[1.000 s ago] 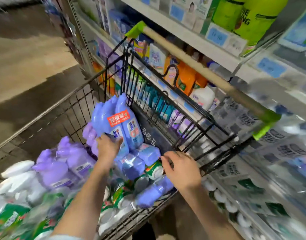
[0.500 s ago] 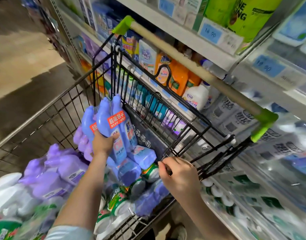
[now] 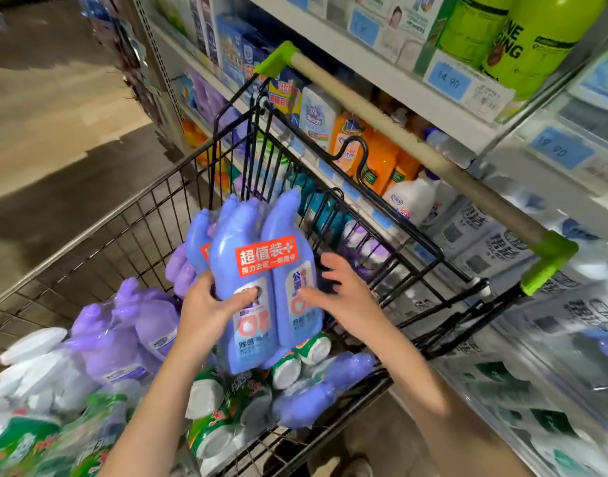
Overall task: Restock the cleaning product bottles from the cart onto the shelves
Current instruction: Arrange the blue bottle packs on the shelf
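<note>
The left hand (image 3: pixel 206 311) is gripping the blue twin-pack (image 3: pixel 242 235) labelled 超值装; the right hand (image 3: pixel 344 294), fingers spread, is touching it

Left hand (image 3: pixel 206 311) grips blue bottle pack (image 3: pixel 258 270) | right hand (image 3: pixel 344 294), fingers spread, at its side | above wire cart (image 3: pixel 438 251), beside shelves (image 3: pixel 399 86)

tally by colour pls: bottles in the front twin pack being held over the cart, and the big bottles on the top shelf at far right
blue bottles in the front pack, the one with the full red sticker: 2
lime green bottles on the top shelf: 2
total: 4
</note>
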